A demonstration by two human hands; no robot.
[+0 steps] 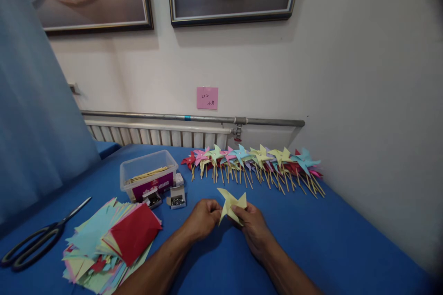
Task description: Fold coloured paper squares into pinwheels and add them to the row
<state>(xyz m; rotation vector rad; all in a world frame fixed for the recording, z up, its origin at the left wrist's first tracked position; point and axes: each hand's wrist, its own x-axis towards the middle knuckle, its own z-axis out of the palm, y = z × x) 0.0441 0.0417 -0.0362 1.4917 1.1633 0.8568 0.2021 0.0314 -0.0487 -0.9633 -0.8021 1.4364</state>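
A pale yellow paper pinwheel (230, 203) is held above the blue table, its folded blades facing up toward me. My right hand (254, 228) pinches it at its right side, thumb on top near the centre. Close to the left edge of the pinwheel, my left hand (205, 218) has its fingers closed together. What those fingers hold, if anything, is hidden. No stick shows on this pinwheel. Just beyond my left hand, a small open box (177, 198) contains shiny metal bits, and a second such box (152, 199) stands beside it.
Behind my hands lies a long row of finished pinwheels (240, 153) on sticks. A clear plastic tub (145, 166) with thin wooden sticks (148, 174) stands back left. Nearer are stacked coloured paper sheets (134, 233) and large black-handled scissors (48, 235). A radiator (173, 137) runs along the wall.
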